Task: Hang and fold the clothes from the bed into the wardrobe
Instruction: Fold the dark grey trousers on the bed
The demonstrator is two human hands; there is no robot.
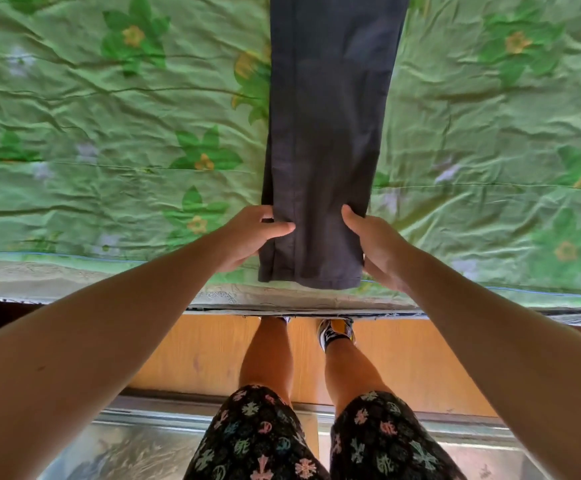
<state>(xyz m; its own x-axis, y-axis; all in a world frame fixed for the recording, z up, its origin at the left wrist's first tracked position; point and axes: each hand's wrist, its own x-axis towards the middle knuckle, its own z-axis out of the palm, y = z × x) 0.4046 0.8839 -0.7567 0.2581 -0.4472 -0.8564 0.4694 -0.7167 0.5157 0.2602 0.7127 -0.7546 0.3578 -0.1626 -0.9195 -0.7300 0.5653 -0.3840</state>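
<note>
1. The left hand [247, 237], just left of centre frame, pinches the trousers' left edge near the hem. Its thumb lies flat across the top of the cloth and its fingers curl in at the side.
2. The dark trousers [323, 133] lie flat and lengthwise on the green flowered sheet [109, 116]. They run from top centre down to a hem at lower centre. The legs look stacked one on the other, and the waist end is cut off by the top of the frame.
3. The right hand [375, 244], just right of centre, pinches the opposite edge. Its thumb rests on top and its fingers are tucked underneath, mostly hidden.
4. This looks like the start of a fold, bringing the hem up toward the waist. To do it well, lift both corners level and keep the two layers pinched together. Carry them straight up the frame so the long edges stay matched, then smooth the crease.
5. The hem sits just short of the mattress edge [74, 275], which crosses the lower middle of the frame, so nothing dangles.
6. Wrinkled sheet lies open to the left and right of the trousers, which gives room to work. The wardrobe is not in view.
</note>
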